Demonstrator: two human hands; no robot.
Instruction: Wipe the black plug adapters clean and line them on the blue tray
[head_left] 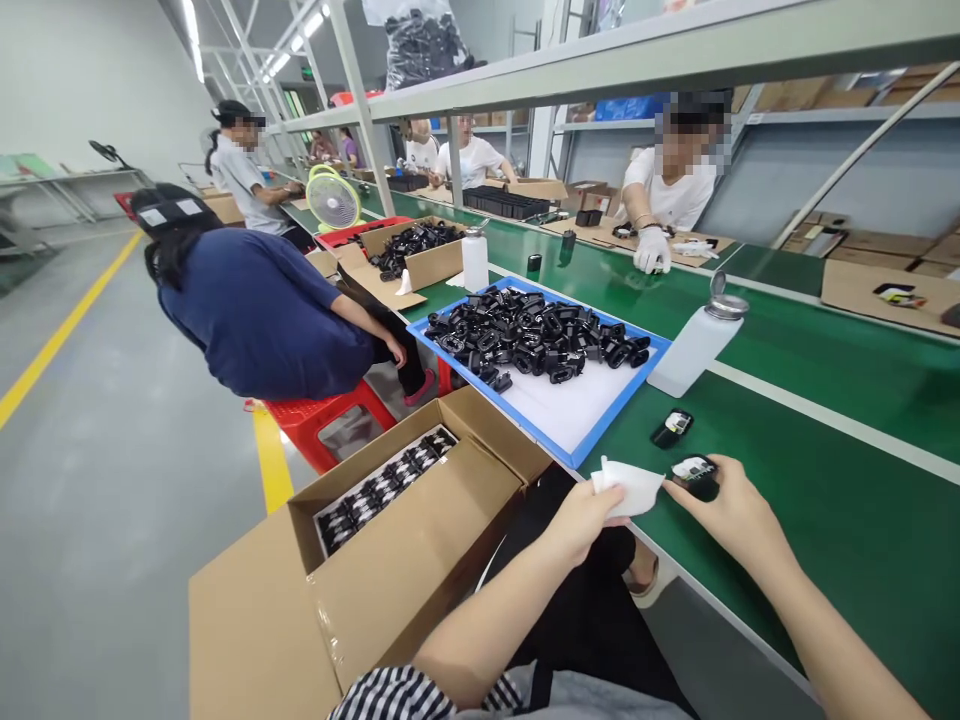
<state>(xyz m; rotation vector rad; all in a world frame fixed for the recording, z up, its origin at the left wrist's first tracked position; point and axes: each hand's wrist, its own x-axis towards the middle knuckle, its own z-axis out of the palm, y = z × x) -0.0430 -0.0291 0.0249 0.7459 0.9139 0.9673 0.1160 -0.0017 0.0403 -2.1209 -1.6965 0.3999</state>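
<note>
My left hand pinches a folded white cloth over the near edge of the green bench. To its right, my right hand grips a small black plastic part with a pale inner face, fingers and thumb around its sides. The cloth's corner comes close to that part; whether they touch I cannot tell. Just beyond lies a similar black part on the green surface. A blue-rimmed tray heaped with black plastic pieces sits farther left.
A white dispenser bottle stands beside the tray. Left of my legs is an open cardboard box with packed parts. A seated person is at the left; a gloved co-worker's hand works across the bench. A shelf runs overhead.
</note>
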